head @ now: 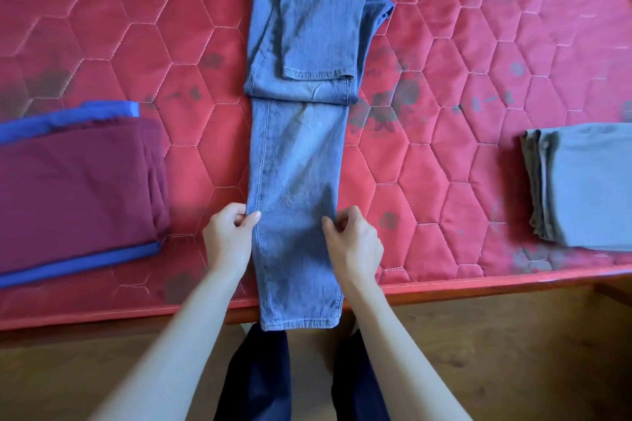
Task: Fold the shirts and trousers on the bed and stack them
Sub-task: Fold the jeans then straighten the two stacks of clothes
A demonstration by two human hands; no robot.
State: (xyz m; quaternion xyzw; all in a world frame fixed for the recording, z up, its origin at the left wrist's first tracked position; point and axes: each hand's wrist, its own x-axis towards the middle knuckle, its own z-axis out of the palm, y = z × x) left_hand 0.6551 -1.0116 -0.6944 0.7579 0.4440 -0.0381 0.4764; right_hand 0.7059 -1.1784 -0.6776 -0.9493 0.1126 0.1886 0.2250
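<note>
head view: looking straight down over the near edge of a bed, with both bare forearms reaching in from below.
bed: a red quilted mattress (444,181) stitched in hexagons, with dark smudged patches across it; its near edge runs across the lower part of the view.
trousers: a pair of light blue denim jeans (297,164) lies lengthwise down the middle of the mattress, waist end far, back pocket showing at the top. one leg is folded back on itself, its hem lying on the thigh part (hem facing the near side). the other leg runs flat toward the person, and its hem hangs just past the mattress edge.
left hand (229,236): its grip pinches the left side seam of the long jeans leg, thumb on top of the cloth and fingers curled at the edge.
right hand (355,239): its grip is on the right edge of the same leg, level with the left hand, fingertips curled and pinching the fabric.
left stack: a folded maroon knit garment (75,188) rests on a folded bright blue garment (61,116), whose edges show at the far and near sides; well apart from the jeans.
right stack: a folded grey-green garment (588,181) in several layers sits near the mattress's right edge, well apart from the jeans.
below the bed: a wooden floor (513,352), and the person's dark navy trouser legs (260,379) stand just under the hanging hem.
</note>
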